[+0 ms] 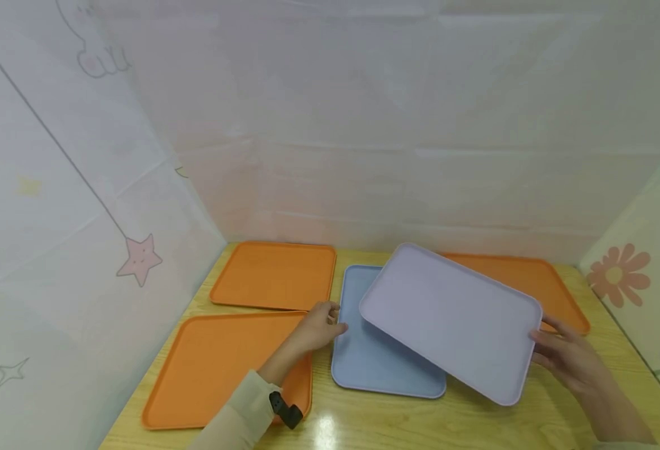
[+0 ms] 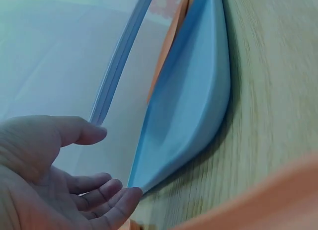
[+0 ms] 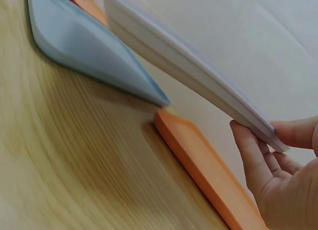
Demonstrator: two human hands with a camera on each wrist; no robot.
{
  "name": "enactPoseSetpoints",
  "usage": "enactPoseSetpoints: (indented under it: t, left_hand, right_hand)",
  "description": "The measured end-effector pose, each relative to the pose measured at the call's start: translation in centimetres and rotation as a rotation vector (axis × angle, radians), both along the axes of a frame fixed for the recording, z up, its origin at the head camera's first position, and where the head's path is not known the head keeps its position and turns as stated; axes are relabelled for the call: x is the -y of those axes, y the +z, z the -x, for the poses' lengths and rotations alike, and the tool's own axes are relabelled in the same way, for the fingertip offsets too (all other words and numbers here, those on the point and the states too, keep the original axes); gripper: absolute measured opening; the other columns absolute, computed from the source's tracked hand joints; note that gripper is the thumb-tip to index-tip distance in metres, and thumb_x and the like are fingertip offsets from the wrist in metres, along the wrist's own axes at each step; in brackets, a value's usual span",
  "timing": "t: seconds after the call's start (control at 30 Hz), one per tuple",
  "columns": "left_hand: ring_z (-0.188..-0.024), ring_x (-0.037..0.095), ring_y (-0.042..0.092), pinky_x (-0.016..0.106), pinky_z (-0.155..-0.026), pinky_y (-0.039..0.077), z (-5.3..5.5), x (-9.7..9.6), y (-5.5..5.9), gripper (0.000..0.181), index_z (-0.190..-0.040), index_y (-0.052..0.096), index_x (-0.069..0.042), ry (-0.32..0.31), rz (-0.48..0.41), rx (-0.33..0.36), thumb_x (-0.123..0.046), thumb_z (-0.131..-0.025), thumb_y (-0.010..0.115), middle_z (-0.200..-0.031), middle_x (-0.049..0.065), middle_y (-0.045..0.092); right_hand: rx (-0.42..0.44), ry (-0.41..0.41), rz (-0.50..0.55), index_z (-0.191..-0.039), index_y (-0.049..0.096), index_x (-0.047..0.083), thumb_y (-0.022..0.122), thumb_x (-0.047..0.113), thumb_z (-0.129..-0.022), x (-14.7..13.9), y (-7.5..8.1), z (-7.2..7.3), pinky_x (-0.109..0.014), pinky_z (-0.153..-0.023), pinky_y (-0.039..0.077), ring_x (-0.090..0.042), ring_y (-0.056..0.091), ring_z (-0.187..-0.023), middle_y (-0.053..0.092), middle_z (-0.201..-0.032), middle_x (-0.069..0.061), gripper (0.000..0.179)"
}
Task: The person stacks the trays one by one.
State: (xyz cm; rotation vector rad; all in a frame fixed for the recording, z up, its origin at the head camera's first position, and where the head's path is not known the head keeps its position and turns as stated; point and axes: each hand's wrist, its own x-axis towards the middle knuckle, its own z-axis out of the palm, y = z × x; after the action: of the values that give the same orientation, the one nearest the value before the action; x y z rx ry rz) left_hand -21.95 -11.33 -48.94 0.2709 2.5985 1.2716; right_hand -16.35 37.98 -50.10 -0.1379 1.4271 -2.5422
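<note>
A lavender tray (image 1: 454,319) is held up at a tilt over the blue tray (image 1: 375,362), hiding its right and far parts. My right hand (image 1: 572,359) pinches the lavender tray's right end, thumb on top and fingers beneath, as the right wrist view shows with the tray (image 3: 194,76) edge-on. My left hand (image 1: 319,326) is at the blue tray's left edge, its fingers loosely bent and parted from the thumb. In the left wrist view, this hand (image 2: 64,175) has fingertips right by the blue tray's (image 2: 184,91) corner and grips nothing.
An orange tray (image 1: 276,275) lies at the back left, and another orange tray (image 1: 223,369) lies in front of it, under my left forearm. A third orange tray (image 1: 532,284) is at the back right, partly behind the lavender one. Pale cloth walls (image 1: 420,125) enclose the wooden table (image 1: 364,425).
</note>
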Motion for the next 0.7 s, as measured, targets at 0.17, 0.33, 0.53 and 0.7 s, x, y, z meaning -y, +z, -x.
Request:
enactPoseSetpoints:
  t: [0.17, 0.33, 0.53, 0.7]
  left_hand:
    - [-0.110, 0.032, 0.062, 0.041, -0.085, 0.058, -0.4, -0.8, 0.1, 0.055, -0.141, 0.047, 0.009, 0.051, -0.202, -0.006, -0.017, -0.096, 0.067, -0.130, 0.025, 0.055]
    - [-0.116, 0.039, 0.060, 0.041, -0.088, 0.060, -0.8, -2.2, -0.3, 0.068, -0.150, 0.027, 0.010, 0.125, -0.561, 0.095, -0.012, -0.098, 0.064, -0.139, 0.034, 0.043]
    - [-0.120, 0.040, 0.055, 0.044, -0.092, 0.058, -1.1, -3.4, -0.8, 0.075, -0.155, 0.018, 0.004, 0.208, -0.829, 0.175, -0.006, -0.096, 0.064, -0.143, 0.034, 0.035]
    - [-0.114, 0.029, 0.058, 0.048, -0.094, 0.057, -1.5, -4.4, -0.6, 0.077, -0.154, 0.023, 0.001, 0.255, -0.950, 0.174, -0.007, -0.093, 0.068, -0.140, 0.029, 0.039]
  right_hand:
    - [0.005, -0.046, 0.051, -0.119, 0.065, 0.016, 0.041, -0.013, -0.102, 2.8, 0.4, 0.0, -0.035, -0.072, 0.062, -0.024, 0.073, -0.087, 0.075, -0.097, -0.012, 0.041]
    - [0.082, -0.136, 0.002, -0.120, 0.054, 0.019, 0.048, -0.012, -0.100, 5.4, 0.5, 0.1, -0.035, -0.072, 0.063, -0.022, 0.072, -0.086, 0.072, -0.097, -0.008, 0.038]
    - [0.139, -0.198, -0.054, -0.127, 0.036, 0.017, 0.050, -0.011, -0.099, 8.1, 0.3, 0.3, -0.033, -0.076, 0.062, -0.019, 0.070, -0.087, 0.063, -0.102, -0.004, 0.042]
    - [0.114, -0.202, -0.032, -0.130, 0.031, 0.015, 0.051, -0.010, -0.100, 10.3, 0.3, 0.2, -0.032, -0.077, 0.062, -0.018, 0.069, -0.088, 0.063, -0.103, -0.004, 0.043]
